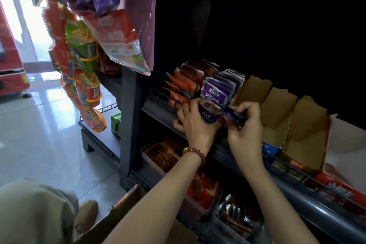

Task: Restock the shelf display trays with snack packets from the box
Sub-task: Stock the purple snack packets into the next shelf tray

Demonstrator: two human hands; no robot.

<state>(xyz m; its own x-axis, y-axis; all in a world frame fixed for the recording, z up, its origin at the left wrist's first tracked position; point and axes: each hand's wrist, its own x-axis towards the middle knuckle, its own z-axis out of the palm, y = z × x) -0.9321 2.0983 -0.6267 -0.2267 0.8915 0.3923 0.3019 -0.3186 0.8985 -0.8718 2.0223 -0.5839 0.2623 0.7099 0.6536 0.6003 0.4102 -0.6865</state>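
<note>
Hands at the dark metal shelf [156, 112]: left grip [195, 123] clamped round a bundle of glossy purple foil snack packets [209, 114], right grip [245, 123] pinching one loose purple packet [234, 114] that may slip short of the standing purple row [214, 93] behind.

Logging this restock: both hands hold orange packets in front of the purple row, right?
Not quite: the head view shows the left hand and right hand holding purple packets, not orange, in front of the purple row.

Purple packets [214, 93], orange packets [183, 83]
</note>
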